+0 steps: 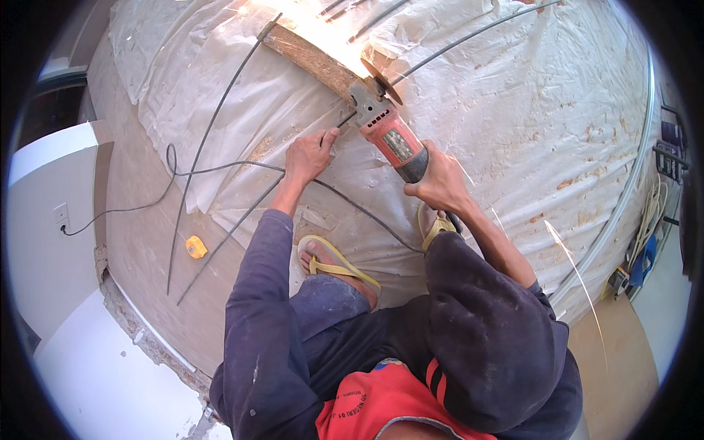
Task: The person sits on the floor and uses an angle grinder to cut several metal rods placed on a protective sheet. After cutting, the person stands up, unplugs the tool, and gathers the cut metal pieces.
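Observation:
My right hand (443,176) is wrapped round the body of a red and grey angle grinder (389,136). Its brown cutting disc (382,81) meets a thin dark metal rod, and bright sparks (323,26) spray away to the far left. My left hand (311,155) is closed on that metal rod (246,216), just left of the grinder head. The rod runs from the near left to the far right. Beside the disc, a wooden board (312,60) lies under the work; glare hides part of it.
White plastic sheeting (513,132) covers the floor. A second rod (220,110) lies at left, and a black power cord (242,164) runs from a wall socket (61,214) across the rod. A yellow tape measure (196,247) sits nearby. My sandalled foot (330,260) is close to the cord.

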### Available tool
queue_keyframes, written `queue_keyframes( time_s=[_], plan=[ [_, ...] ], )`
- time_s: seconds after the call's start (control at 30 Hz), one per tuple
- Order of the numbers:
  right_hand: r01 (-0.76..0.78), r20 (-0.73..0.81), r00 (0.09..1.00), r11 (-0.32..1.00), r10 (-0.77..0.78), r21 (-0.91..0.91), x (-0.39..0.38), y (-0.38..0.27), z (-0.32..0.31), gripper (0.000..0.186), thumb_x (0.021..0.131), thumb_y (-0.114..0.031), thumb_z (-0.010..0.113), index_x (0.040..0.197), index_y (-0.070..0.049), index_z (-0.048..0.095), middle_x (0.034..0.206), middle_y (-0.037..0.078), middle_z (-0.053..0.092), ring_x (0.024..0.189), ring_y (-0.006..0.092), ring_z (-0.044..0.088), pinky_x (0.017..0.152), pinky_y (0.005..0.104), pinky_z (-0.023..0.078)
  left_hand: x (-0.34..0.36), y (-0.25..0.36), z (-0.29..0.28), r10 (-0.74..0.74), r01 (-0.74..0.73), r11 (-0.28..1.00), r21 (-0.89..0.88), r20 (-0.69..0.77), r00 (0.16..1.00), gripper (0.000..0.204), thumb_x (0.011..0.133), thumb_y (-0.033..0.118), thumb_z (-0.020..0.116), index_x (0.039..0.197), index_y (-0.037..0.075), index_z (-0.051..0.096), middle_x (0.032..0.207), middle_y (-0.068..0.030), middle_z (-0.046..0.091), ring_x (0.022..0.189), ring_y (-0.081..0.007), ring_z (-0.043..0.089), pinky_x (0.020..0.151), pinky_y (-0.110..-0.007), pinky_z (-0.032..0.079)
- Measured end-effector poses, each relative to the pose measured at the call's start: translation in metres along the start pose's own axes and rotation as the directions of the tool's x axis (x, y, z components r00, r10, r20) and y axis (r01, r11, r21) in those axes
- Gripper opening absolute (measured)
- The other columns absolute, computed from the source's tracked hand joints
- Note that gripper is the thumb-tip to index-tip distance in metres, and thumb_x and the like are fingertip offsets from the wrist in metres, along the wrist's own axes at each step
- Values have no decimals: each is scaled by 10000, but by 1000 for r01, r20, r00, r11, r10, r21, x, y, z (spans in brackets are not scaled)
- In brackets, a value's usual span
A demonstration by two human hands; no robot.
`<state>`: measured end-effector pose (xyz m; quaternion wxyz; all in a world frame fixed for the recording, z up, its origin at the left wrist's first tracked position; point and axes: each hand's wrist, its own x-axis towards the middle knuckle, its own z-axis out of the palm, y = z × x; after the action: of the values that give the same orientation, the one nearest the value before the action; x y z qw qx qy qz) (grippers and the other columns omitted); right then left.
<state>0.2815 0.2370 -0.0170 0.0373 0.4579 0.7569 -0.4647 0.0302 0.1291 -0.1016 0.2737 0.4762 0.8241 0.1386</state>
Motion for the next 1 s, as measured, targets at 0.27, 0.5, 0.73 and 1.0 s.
queue_keyframes(
  time_s=[0.27, 0.5, 0.73, 1.0],
  plan=[
    [-3, 11, 1000, 1000, 3, -1, 5, 9, 5, 684, 550, -181, 728, 1167, 34, 527, 919, 270, 641, 893, 417, 633, 825, 422, 491, 1, -2, 1, 10, -10, 1000, -2, -2, 1000, 621, 945, 584, 400, 746, 40, 623, 690, -238, 609, 713, -442, 605, 614, -505, 452],
    [13, 6, 1000, 999, -13, 50, 3, 5, 2, 685, 543, -169, 724, 1167, 37, 532, 916, 268, 645, 896, 406, 637, 834, 410, 490, 2, -4, 3, 19, -19, 1000, -7, -13, 1000, 609, 949, 575, 401, 744, 45, 620, 692, -232, 613, 718, -440, 607, 622, -503, 455],
    [25, -11, 1000, 998, -24, 59, 3, 5, 2, 718, 536, -173, 732, 1190, 42, 532, 924, 268, 648, 903, 398, 640, 840, 406, 491, 2, -4, 4, 33, -34, 999, -7, -27, 999, 595, 952, 565, 405, 752, 47, 621, 698, -232, 616, 725, -442, 608, 629, -503, 460],
    [-43, 44, 998, 998, 41, 47, 4, 1, 0, 706, 537, -161, 730, 1182, 52, 538, 953, 279, 643, 927, 395, 638, 855, 395, 490, 0, -4, 2, 23, -23, 1000, 16, -18, 1000, 589, 953, 563, 406, 764, 50, 626, 702, -232, 619, 725, -441, 611, 624, -503, 463]
  ],
)
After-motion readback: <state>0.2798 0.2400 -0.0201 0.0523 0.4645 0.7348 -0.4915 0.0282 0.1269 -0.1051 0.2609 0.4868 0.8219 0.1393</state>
